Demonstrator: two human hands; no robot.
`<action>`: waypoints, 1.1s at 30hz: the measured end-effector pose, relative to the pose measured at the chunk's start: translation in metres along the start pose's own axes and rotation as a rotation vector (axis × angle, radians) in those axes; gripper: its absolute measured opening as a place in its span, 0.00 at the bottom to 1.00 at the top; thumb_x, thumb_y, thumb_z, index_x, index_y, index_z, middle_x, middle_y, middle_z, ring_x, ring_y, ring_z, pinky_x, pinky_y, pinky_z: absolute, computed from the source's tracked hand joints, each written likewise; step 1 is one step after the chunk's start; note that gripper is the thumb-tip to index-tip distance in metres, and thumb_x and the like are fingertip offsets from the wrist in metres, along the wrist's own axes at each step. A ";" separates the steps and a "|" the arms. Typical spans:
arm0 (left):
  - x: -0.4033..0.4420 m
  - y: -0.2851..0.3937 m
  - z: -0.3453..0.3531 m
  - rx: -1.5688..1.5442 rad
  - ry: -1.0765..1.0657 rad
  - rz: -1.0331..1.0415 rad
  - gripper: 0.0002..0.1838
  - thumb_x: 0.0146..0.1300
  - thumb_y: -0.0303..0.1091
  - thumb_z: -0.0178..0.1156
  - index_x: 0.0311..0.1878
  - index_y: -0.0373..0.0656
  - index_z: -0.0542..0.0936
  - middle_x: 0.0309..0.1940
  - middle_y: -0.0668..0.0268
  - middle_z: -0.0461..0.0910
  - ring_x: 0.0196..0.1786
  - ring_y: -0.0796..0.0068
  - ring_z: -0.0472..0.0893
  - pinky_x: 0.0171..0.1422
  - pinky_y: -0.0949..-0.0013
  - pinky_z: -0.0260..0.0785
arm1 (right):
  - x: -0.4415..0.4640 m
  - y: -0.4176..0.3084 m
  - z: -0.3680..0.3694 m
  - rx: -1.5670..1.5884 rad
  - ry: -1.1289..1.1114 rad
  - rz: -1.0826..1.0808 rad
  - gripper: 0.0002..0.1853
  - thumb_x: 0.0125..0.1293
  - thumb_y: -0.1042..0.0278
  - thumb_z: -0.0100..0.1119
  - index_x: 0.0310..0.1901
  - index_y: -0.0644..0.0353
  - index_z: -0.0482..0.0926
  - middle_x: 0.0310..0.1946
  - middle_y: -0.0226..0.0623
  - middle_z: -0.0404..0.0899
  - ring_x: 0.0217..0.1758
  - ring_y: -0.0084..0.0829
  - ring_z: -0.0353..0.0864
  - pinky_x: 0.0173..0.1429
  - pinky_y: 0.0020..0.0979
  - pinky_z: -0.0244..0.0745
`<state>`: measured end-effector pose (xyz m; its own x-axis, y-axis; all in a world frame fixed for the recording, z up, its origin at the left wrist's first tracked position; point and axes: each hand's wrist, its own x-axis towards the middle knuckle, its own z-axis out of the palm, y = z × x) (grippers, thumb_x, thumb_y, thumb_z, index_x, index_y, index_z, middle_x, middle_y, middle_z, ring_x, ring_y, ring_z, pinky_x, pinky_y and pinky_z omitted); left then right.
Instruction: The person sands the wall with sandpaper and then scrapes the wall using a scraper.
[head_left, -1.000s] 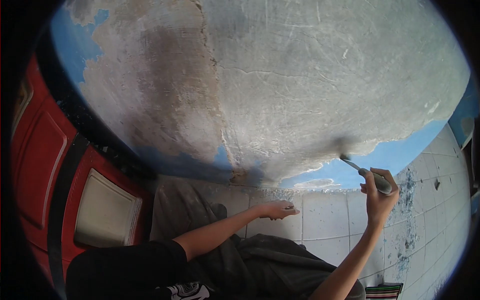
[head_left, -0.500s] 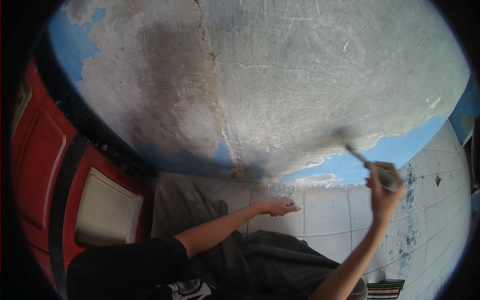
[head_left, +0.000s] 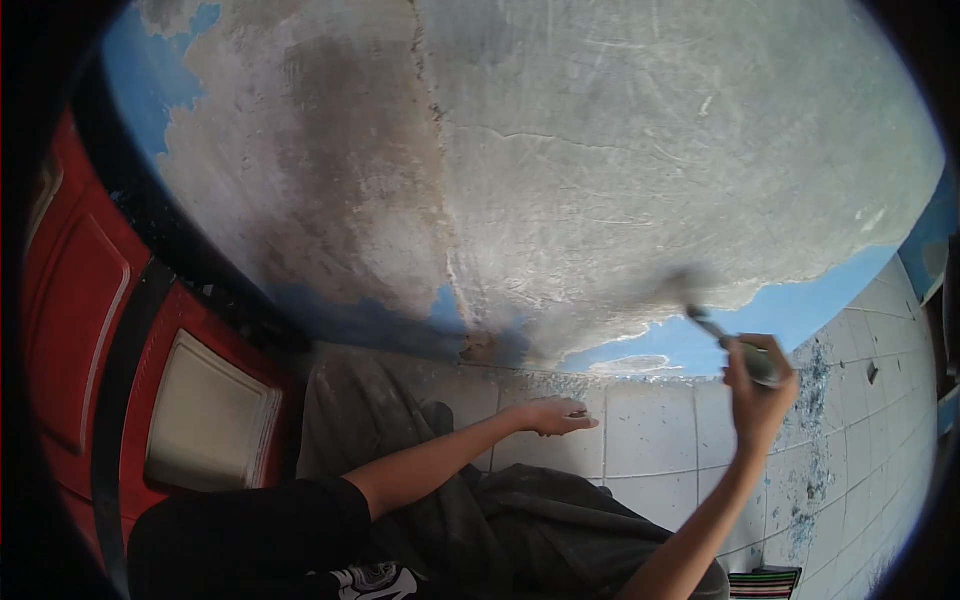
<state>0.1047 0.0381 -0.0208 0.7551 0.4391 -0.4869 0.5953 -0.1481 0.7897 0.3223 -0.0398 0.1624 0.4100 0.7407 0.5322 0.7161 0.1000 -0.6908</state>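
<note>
My right hand (head_left: 762,400) is closed around the dark handle of a scraper (head_left: 712,328). Its blade end is smeared by motion and lies against or close to the bare grey wall (head_left: 590,220), just above a strip of blue paint (head_left: 790,310). Low over the floor tiles, my left hand (head_left: 556,416) has its fingers curled together; whether anything small is in them does not show. Ragged paint edges and a long vertical crack (head_left: 436,130) mark the wall.
Red panelled door (head_left: 90,300) stands at the left. Paint flakes (head_left: 805,430) lie over the white floor tiles (head_left: 650,430), thickest at the right and along the wall's foot. A striped item (head_left: 765,583) sits at the bottom right, beside my knee.
My right hand and the scraper have shifted slightly left, with the blade end blurred in both frames. My left hand stays about where it was. The view has tilted a little.
</note>
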 end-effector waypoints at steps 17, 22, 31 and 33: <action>0.028 -0.030 0.014 0.165 0.107 0.142 0.36 0.60 0.64 0.44 0.51 0.37 0.71 0.33 0.55 0.76 0.26 0.67 0.76 0.29 0.64 0.69 | -0.001 -0.009 -0.004 0.003 0.064 0.045 0.03 0.55 0.75 0.60 0.32 0.61 0.79 0.21 0.32 0.79 0.23 0.16 0.78 0.26 0.19 0.69; 0.020 -0.034 0.014 0.172 0.112 0.108 0.37 0.60 0.65 0.44 0.54 0.37 0.70 0.36 0.53 0.77 0.27 0.65 0.77 0.32 0.62 0.70 | 0.002 -0.026 -0.023 0.096 0.097 0.010 0.04 0.55 0.74 0.60 0.34 0.61 0.79 0.21 0.32 0.80 0.22 0.17 0.78 0.23 0.18 0.70; 0.019 -0.029 0.012 0.201 0.093 0.087 0.36 0.60 0.64 0.43 0.51 0.37 0.71 0.37 0.53 0.77 0.32 0.62 0.78 0.39 0.60 0.69 | 0.004 -0.016 -0.017 0.073 0.076 -0.058 0.05 0.57 0.77 0.57 0.35 0.62 0.79 0.22 0.31 0.79 0.20 0.15 0.74 0.23 0.17 0.66; 0.016 -0.025 0.012 0.237 0.201 0.160 0.36 0.60 0.65 0.41 0.49 0.37 0.72 0.38 0.52 0.78 0.36 0.59 0.79 0.44 0.58 0.68 | 0.003 -0.027 -0.023 0.078 0.094 -0.018 0.05 0.57 0.76 0.57 0.35 0.63 0.79 0.21 0.32 0.79 0.21 0.16 0.75 0.23 0.17 0.67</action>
<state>0.1055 0.0380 -0.0528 0.7890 0.5556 -0.2623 0.5388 -0.4206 0.7299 0.3177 -0.0556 0.1939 0.4513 0.6734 0.5856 0.6789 0.1669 -0.7150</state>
